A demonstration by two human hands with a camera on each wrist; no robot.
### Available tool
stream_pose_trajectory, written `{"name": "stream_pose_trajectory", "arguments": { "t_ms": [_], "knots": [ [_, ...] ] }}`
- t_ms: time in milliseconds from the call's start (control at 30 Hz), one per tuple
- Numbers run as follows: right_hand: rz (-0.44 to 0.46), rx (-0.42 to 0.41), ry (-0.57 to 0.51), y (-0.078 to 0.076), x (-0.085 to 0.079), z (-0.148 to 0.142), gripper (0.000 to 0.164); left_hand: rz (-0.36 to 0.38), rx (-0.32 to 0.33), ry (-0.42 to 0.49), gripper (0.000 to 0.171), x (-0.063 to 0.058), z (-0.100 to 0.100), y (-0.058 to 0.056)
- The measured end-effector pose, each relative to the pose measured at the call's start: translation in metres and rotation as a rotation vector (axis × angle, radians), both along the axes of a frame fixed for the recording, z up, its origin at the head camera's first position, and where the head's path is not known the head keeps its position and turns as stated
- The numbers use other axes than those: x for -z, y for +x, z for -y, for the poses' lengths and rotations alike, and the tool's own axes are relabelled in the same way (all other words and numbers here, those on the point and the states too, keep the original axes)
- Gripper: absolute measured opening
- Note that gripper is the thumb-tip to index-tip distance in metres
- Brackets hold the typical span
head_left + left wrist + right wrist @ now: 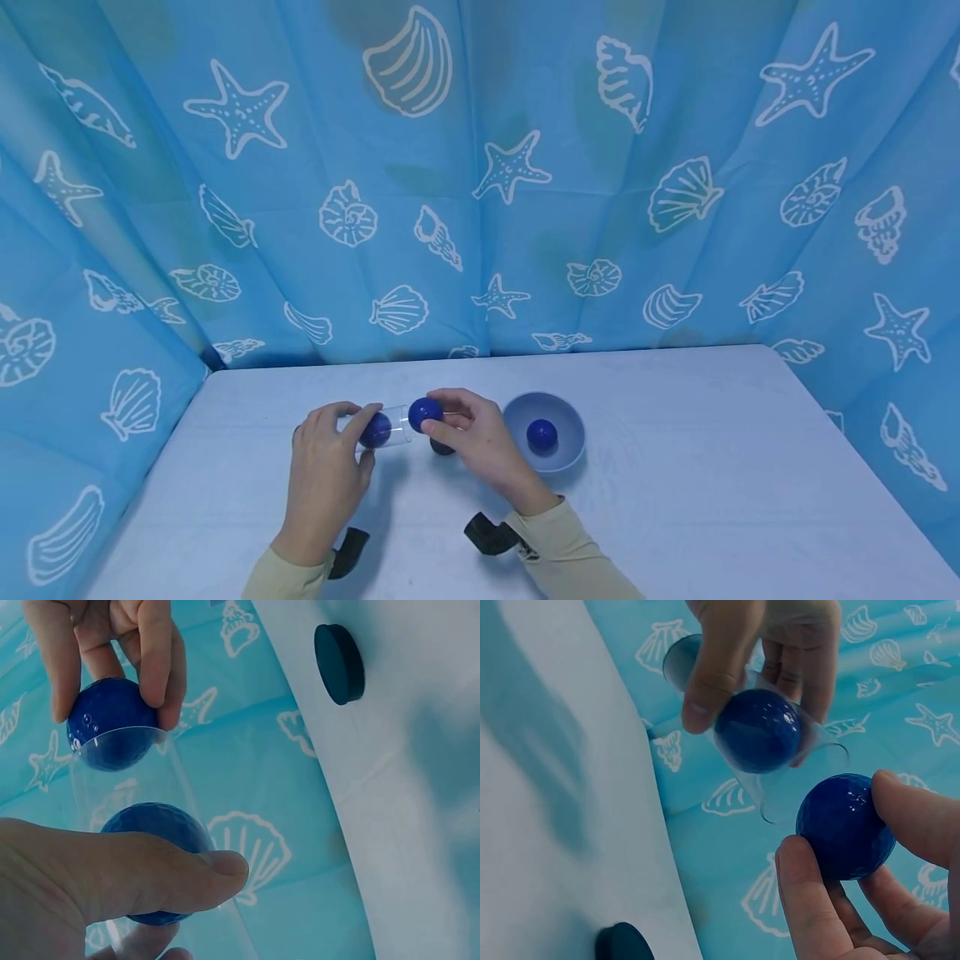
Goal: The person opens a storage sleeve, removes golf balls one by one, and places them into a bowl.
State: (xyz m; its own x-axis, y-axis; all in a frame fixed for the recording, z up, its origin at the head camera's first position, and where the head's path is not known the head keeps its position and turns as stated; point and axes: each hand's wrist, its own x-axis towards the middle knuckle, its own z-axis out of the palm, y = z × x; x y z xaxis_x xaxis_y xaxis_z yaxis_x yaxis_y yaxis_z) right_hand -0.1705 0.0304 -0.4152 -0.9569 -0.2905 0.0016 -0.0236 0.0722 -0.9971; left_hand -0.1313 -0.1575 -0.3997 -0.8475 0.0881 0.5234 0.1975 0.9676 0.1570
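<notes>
Your left hand [326,467] grips a clear tube [399,425] above the white table [712,483], a blue ball [375,430] inside; your right hand [483,440] pinches a second blue ball [425,413] just outside its mouth. The right wrist view shows the gap at the rim; the left wrist view overlaps them. Only the head view shows the bowl [568,418] with a third ball [542,435]. A dark disc-shaped cap [339,664] lies nearby. The tube's long axis runs crosswise, mouth toward your right hand.
</notes>
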Motion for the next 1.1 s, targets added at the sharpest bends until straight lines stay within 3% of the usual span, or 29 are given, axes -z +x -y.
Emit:
{"name": "stream_pose_trajectory", "arguments": {
  "t_ms": [200,433,667,1100],
  "knots": [
    [0.004,0.018,0.027,-0.002,-0.004,-0.009,0.046,0.001,-0.011,-0.007,0.051,0.001,-0.001,0.0],
    [0.0,0.054,0.13,-0.002,-0.008,-0.018,0.046,0.005,-0.01,0.0,0.052,0.002,0.0,-0.001],
    [-0.046,0.033,0.136,-0.002,-0.007,-0.03,0.047,-0.013,0.003,-0.001,0.052,0.003,0.0,-0.002],
    [-0.084,0.081,0.178,0.0,-0.003,-0.053,0.046,-0.009,0.01,-0.003,0.052,0.002,-0.001,-0.001]
  ]
}}
